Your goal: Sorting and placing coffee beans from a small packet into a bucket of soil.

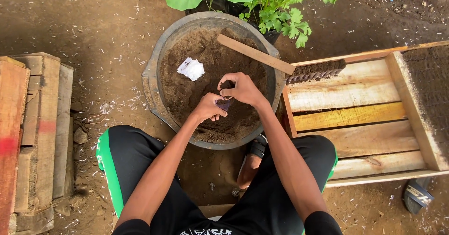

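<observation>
Over a round grey basin point(152, 83) full of brown soil, both my hands meet. My left hand point(209, 108) pinches a small dark purple bag point(224, 105) from below. My right hand point(241, 88) grips the bag's top edge with fingers curled. The bag is mostly hidden between my fingers. A crumpled white paper point(191, 68) lies on the soil to the left. A flat wooden stick point(255, 53) rests across the basin's far right rim.
A wooden pallet tray point(355, 118) sits to the right, with a row of small dark filled bags point(315, 70) at its far edge. Stacked wooden boards point(32, 132) stand at the left. Green potted plants point(262, 1) grow behind the basin. A sandal point(418, 195) lies at the lower right.
</observation>
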